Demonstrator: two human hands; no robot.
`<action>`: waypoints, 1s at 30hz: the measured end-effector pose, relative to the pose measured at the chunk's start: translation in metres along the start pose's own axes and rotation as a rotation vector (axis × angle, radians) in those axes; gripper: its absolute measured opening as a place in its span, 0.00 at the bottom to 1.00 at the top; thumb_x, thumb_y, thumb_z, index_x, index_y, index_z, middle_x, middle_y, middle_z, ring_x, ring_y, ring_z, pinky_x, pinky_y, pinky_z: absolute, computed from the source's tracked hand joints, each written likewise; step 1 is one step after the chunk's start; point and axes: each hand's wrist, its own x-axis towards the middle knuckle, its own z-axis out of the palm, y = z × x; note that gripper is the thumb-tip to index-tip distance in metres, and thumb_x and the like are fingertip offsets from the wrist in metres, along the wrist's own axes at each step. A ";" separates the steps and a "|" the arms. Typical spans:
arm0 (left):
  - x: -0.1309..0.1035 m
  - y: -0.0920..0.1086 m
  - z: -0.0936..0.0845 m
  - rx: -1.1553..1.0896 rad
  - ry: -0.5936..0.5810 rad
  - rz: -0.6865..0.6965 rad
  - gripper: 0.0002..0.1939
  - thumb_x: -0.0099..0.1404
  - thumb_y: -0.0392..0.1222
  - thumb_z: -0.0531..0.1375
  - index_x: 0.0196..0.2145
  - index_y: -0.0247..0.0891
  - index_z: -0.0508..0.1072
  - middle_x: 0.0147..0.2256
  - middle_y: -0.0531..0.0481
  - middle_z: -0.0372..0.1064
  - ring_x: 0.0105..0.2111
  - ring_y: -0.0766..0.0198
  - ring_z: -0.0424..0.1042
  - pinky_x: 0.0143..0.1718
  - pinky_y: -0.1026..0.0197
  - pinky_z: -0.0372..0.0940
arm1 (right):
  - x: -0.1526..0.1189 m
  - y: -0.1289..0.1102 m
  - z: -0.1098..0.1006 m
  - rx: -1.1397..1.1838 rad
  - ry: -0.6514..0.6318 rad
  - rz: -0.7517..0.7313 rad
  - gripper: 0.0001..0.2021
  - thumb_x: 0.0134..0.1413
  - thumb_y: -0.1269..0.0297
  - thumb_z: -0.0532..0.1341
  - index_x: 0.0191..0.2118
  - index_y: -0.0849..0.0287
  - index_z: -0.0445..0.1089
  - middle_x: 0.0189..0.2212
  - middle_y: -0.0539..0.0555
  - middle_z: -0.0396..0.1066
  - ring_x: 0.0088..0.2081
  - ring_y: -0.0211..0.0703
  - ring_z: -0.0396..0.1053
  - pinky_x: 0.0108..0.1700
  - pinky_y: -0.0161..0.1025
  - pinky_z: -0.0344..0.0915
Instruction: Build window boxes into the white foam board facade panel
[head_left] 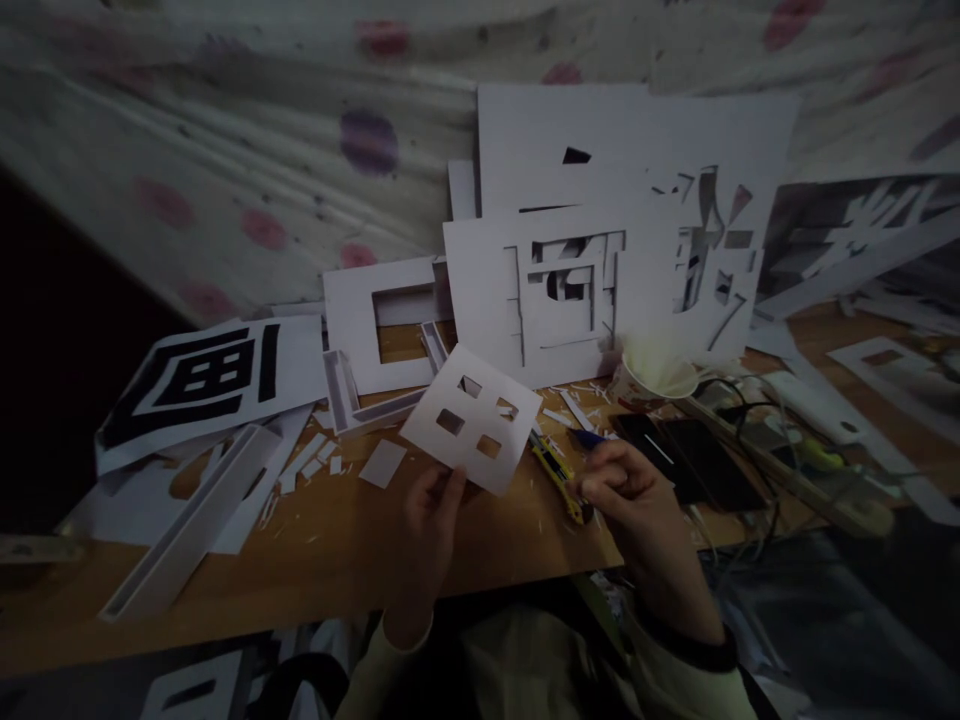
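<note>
My left hand [435, 510] pinches the lower edge of a white board piece [466, 420] between thumb and fingers. Several square holes are cut through this piece, which is tilted above the table. On the right, my right hand [630, 495] is closed with fingertips pressed together; what it grips, if anything, I cannot make out. A dark blue pointed thing [589, 438] shows just behind its knuckles, and whether the hand touches it is unclear. Beside these fingers a yellow box cutter [555, 470] lies on the table. A small white square [383, 464] rests left of the held piece.
Large white boards with cut-out characters [480, 290] stand at the back. At left lie a printed black character sheet [217, 370] and a long white channel strip [191, 520]. To the right are a paper cup [652, 378], dark phones [712, 465], cables and a power strip [802, 470].
</note>
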 end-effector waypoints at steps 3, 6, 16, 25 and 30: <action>-0.003 0.000 0.003 -0.026 -0.025 -0.063 0.19 0.52 0.57 0.69 0.27 0.37 0.75 0.28 0.50 0.78 0.27 0.61 0.77 0.31 0.60 0.75 | 0.002 0.001 0.004 -0.131 -0.084 0.003 0.14 0.40 0.58 0.77 0.35 0.53 0.78 0.22 0.50 0.79 0.26 0.42 0.75 0.30 0.36 0.70; -0.008 -0.006 0.009 -0.075 -0.089 -0.097 0.20 0.52 0.57 0.69 0.28 0.37 0.75 0.25 0.50 0.77 0.25 0.61 0.77 0.28 0.60 0.74 | 0.001 0.008 0.020 -0.121 -0.183 0.022 0.13 0.40 0.58 0.77 0.34 0.53 0.80 0.22 0.50 0.79 0.27 0.43 0.76 0.34 0.39 0.72; 0.010 -0.002 -0.007 -0.157 0.107 0.054 0.19 0.53 0.55 0.70 0.29 0.36 0.75 0.28 0.52 0.76 0.28 0.64 0.77 0.31 0.63 0.74 | 0.003 0.012 0.011 -0.027 -0.108 0.200 0.15 0.35 0.55 0.79 0.28 0.56 0.78 0.25 0.52 0.80 0.28 0.42 0.79 0.33 0.34 0.75; 0.021 -0.001 -0.030 -0.211 0.235 0.110 0.17 0.52 0.52 0.72 0.31 0.36 0.77 0.30 0.52 0.77 0.29 0.65 0.77 0.33 0.65 0.74 | -0.020 -0.039 -0.038 -0.269 0.358 -0.045 0.20 0.37 0.57 0.78 0.39 0.56 0.79 0.35 0.55 0.82 0.38 0.46 0.81 0.40 0.35 0.77; 0.009 -0.002 -0.021 -0.152 0.180 0.020 0.19 0.51 0.54 0.71 0.31 0.35 0.76 0.31 0.50 0.78 0.29 0.62 0.78 0.33 0.62 0.76 | -0.035 -0.065 -0.028 -0.458 0.621 -0.224 0.17 0.34 0.60 0.77 0.34 0.57 0.78 0.27 0.52 0.80 0.28 0.43 0.78 0.33 0.35 0.76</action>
